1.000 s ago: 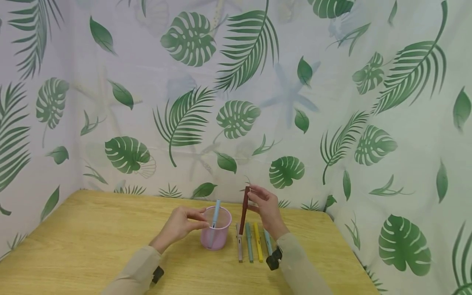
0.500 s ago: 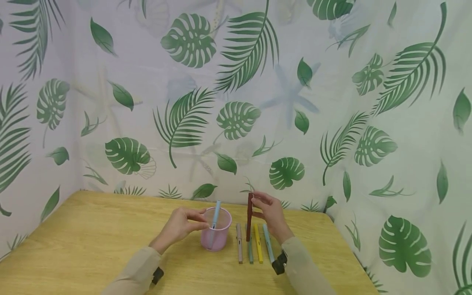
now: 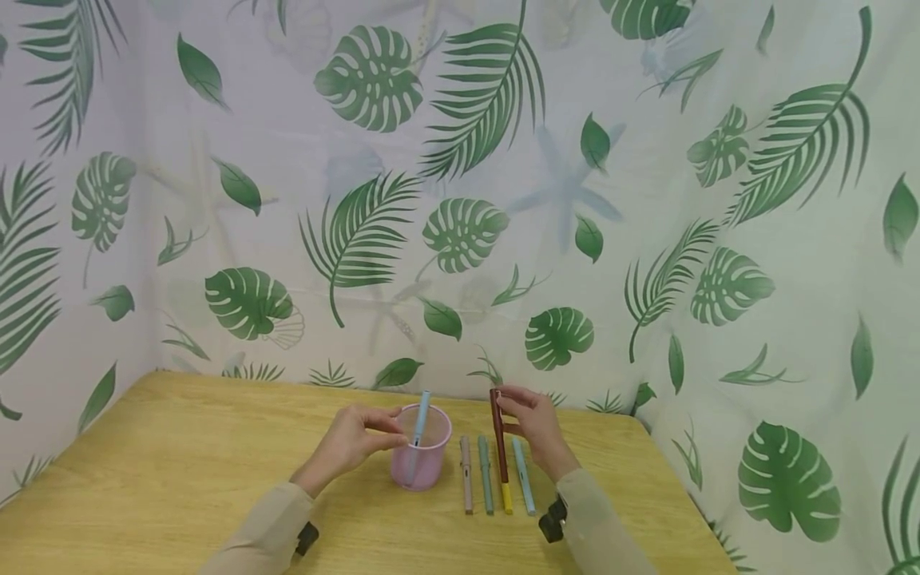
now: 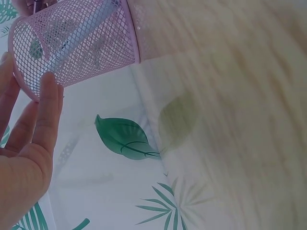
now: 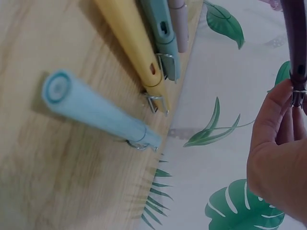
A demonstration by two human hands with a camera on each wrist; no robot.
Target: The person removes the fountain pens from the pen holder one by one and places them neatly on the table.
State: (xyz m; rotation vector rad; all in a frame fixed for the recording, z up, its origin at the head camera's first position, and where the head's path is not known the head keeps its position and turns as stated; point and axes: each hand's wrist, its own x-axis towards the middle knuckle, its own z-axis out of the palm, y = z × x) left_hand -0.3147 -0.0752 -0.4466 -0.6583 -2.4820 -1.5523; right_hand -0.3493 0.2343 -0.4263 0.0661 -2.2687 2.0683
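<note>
A pink mesh pen holder (image 3: 429,469) stands upright on the table, with a light blue pen (image 3: 422,411) leaning inside it. My left hand (image 3: 348,438) holds the holder's rim between thumb and fingers; the left wrist view shows the fingertips at the mesh (image 4: 96,50). Near its upper, clip end, my right hand (image 3: 535,427) pinches a dark red pen (image 3: 497,431). That pen is nearly upright, tilted slightly, and in the head view covers much of a yellow pen (image 3: 507,501). In the right wrist view it appears dark purple, its clip beside the fingertips.
On the table (image 3: 216,463), right of the holder, lie a greyish-pink pen (image 3: 467,479), a green pen (image 3: 486,479), the yellow one and another light blue pen (image 3: 524,479), side by side. A leaf-patterned cloth (image 3: 460,239) hangs behind the table's back edge.
My right hand has moved right and slightly down with the dark red pen, from above the greyish-pink pen, past the green one, to the yellow. The left hand and pen holder have stayed put.
</note>
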